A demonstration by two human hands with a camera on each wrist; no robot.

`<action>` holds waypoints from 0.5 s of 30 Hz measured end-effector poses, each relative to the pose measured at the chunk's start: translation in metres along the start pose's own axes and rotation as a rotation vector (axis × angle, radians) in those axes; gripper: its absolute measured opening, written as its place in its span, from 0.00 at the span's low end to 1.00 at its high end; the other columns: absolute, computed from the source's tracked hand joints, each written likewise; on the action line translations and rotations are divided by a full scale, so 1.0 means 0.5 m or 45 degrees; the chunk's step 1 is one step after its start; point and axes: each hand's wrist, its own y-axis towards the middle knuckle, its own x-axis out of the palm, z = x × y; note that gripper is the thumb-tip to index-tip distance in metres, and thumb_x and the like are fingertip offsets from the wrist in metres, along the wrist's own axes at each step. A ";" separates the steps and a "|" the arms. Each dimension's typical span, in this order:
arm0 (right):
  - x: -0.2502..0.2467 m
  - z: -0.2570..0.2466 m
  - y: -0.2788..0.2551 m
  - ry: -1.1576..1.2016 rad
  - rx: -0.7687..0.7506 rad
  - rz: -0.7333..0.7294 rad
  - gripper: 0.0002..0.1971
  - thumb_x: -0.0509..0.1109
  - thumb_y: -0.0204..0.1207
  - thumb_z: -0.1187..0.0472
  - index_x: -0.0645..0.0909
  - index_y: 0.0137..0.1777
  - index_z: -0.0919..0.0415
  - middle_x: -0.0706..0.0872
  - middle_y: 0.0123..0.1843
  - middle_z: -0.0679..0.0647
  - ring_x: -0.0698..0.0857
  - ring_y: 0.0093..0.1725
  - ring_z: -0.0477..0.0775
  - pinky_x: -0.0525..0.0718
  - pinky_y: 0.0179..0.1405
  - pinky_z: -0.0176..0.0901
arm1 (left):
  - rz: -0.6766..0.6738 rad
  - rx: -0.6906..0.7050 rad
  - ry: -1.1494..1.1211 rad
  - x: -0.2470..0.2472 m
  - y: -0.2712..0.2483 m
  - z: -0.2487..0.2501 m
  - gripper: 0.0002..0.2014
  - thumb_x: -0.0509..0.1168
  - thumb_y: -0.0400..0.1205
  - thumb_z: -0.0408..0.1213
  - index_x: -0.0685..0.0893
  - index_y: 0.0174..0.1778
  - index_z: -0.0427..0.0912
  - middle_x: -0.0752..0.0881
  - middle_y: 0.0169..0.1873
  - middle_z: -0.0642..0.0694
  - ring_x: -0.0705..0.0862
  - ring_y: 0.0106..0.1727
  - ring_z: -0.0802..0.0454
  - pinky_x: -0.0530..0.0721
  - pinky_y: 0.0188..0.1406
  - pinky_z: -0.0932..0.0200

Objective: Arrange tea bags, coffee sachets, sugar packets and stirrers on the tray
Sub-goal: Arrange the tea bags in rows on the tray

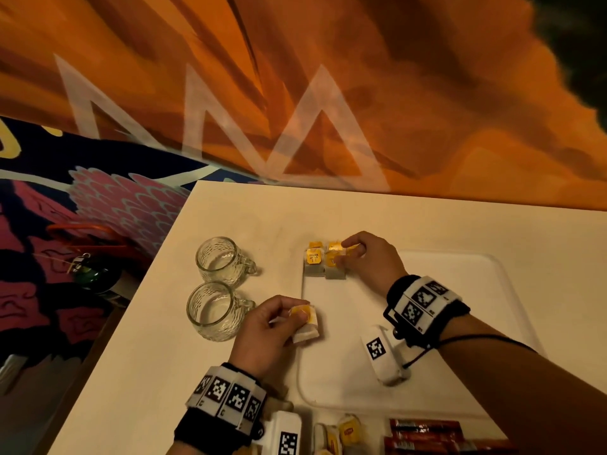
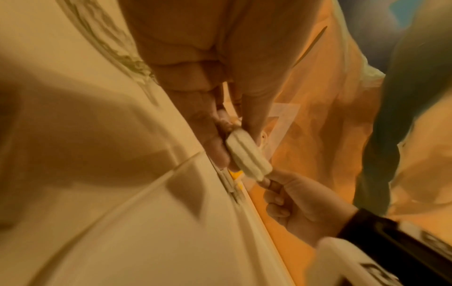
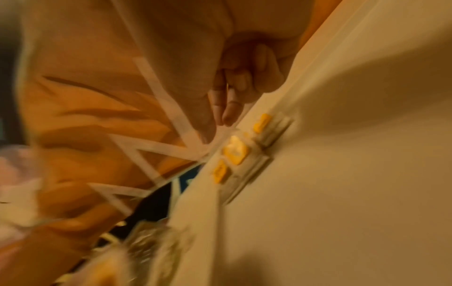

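Two tea bags (image 1: 323, 262) are lying in the tray's (image 1: 505, 274) far-left corner; right hand (image 1: 369, 261) is pinching one's tag, straightening it; left hand (image 1: 266, 333) is gripping a third tea bag (image 1: 307, 325) beside the tray, probably going alongside them next.

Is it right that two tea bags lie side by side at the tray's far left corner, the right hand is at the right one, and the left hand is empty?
Not quite: the left hand is not empty. In the head view its fingers pinch a tea bag. The rest holds: two tea bags lie side by side at the tray's far left corner, the right hand at the right one.
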 end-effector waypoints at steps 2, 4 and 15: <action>-0.003 -0.012 -0.037 0.094 -0.066 -0.066 0.06 0.78 0.71 0.58 0.86 0.46 0.53 0.81 0.31 0.47 0.79 0.35 0.45 0.71 0.31 0.26 | 0.009 0.001 0.008 0.006 0.000 0.005 0.07 0.70 0.76 0.23 0.87 0.47 0.37 0.85 0.33 0.47 0.84 0.35 0.53 0.82 0.29 0.67; -0.009 -0.021 -0.079 0.201 -0.114 -0.228 0.04 0.77 0.71 0.53 0.88 0.42 0.52 0.87 0.35 0.49 0.82 0.37 0.44 0.75 0.38 0.32 | 0.022 0.007 -0.025 0.017 -0.001 0.011 0.07 0.70 0.75 0.22 0.85 0.47 0.35 0.84 0.28 0.46 0.83 0.29 0.56 0.82 0.26 0.67; -0.046 0.009 -0.175 0.212 -0.107 -0.354 0.07 0.80 0.69 0.53 0.90 0.46 0.50 0.87 0.38 0.48 0.75 0.25 0.37 0.72 0.33 0.32 | -0.092 0.146 0.089 0.061 -0.015 0.026 0.02 0.72 0.75 0.28 0.87 0.42 0.37 0.90 0.33 0.37 0.86 0.35 0.51 0.84 0.36 0.55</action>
